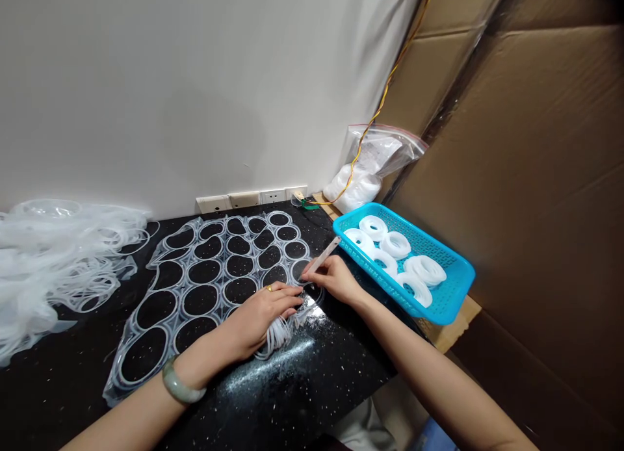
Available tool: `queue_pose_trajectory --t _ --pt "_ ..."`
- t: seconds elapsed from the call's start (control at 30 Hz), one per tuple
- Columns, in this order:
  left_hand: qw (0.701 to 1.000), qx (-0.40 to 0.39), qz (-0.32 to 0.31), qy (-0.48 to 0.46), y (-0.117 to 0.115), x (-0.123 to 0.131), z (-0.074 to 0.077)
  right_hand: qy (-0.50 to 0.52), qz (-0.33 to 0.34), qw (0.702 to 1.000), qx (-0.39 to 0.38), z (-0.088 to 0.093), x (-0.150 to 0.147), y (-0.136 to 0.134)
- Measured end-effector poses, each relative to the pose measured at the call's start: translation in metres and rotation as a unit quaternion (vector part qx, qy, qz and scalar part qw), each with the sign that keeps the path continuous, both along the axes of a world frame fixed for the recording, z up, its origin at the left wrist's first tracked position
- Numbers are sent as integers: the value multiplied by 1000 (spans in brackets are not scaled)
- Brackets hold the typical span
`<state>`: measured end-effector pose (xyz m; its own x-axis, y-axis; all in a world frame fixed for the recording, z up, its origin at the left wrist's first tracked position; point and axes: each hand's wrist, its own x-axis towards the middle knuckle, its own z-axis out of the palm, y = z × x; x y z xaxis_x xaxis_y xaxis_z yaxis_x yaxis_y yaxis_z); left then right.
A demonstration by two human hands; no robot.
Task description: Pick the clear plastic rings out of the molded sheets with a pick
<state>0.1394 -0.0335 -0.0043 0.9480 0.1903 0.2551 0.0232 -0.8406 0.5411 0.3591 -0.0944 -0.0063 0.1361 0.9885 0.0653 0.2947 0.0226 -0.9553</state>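
Observation:
A translucent sheet of joined rings (219, 281) with round openings lies on the black speckled tabletop (312, 373). My left hand (266, 311) rests at the sheet's near right part, its fingers pointing right. A bunch of loose white rings (277, 336) is gripped under its palm and curled fingers. Close by, my right hand (336, 279) pinches a slim flat pale stick (324, 255), which slants up to the right. Its fingertips are over the sheet's right edge, near the left fingertips. What the stick's lower end touches is hidden by the fingers.
On the right stands a blue plastic basket (453, 303) with several white ring coils (394, 244). A heap of translucent ring scraps (68, 256) lies at left. Behind are wall sockets (246, 199), a yellow-red cable (385, 97) and a bag of white material (358, 184); cardboard (546, 178) walls the right.

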Motion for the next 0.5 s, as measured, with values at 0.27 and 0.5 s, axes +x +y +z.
queue_pose_trajectory --t 0.27,0.5 --pt "1000 9 14 5 -4 0 1 -62 -7 998 0 -1 -2 -1" --pt "1000 -4 10 -14 -5 5 5 -135 -15 990 48 4 -8 -7"
